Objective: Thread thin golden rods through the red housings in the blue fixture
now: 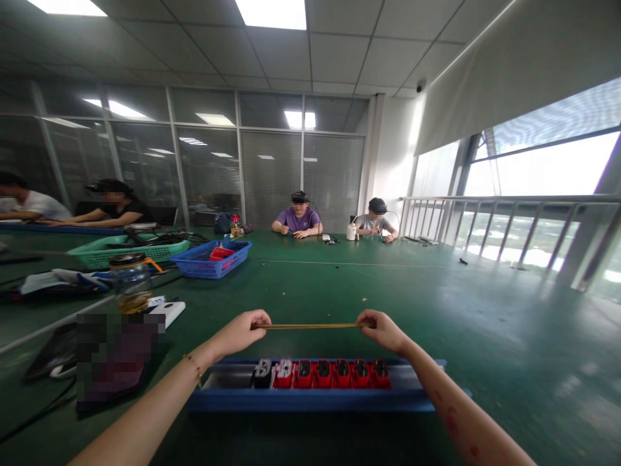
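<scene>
A thin yellowish-brown strip is held level between my two hands, above the far side of a long blue tray. My left hand pinches its left end, and my right hand grips the right end. Below the strip, several red blocks with dark tops sit in a row in the tray. At the row's left end is a black block with a light top. The tray's right part is partly hidden by my right forearm.
On the left of the green table are a blue basket with red pieces, a green basket with cables, a glass jar and a white device. Several people sit at tables farther off.
</scene>
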`<move>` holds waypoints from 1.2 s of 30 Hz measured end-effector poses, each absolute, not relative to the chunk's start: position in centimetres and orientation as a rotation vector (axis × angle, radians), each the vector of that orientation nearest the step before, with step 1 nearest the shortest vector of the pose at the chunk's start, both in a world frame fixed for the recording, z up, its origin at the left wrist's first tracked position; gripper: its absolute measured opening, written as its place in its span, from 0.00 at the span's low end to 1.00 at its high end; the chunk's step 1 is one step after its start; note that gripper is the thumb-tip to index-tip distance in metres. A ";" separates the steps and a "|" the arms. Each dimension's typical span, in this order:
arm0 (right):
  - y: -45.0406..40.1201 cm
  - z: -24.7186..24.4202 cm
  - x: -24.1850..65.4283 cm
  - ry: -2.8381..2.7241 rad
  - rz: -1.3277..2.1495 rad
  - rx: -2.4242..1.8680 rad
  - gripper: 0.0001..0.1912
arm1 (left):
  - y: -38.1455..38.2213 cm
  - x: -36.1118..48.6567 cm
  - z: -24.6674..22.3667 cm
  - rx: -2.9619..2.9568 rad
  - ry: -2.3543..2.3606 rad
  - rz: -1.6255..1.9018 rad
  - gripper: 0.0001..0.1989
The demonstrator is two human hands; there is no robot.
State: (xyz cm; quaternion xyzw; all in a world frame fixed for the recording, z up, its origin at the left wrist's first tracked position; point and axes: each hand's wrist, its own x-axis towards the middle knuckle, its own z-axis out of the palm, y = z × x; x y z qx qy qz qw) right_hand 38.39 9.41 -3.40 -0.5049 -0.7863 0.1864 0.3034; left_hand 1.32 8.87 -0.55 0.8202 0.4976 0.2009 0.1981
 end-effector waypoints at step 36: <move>1.5 -2.3 39.0 -2.112 0.592 -1.454 0.20 | 2.9 1.0 -0.1 2.115 1.306 0.532 0.19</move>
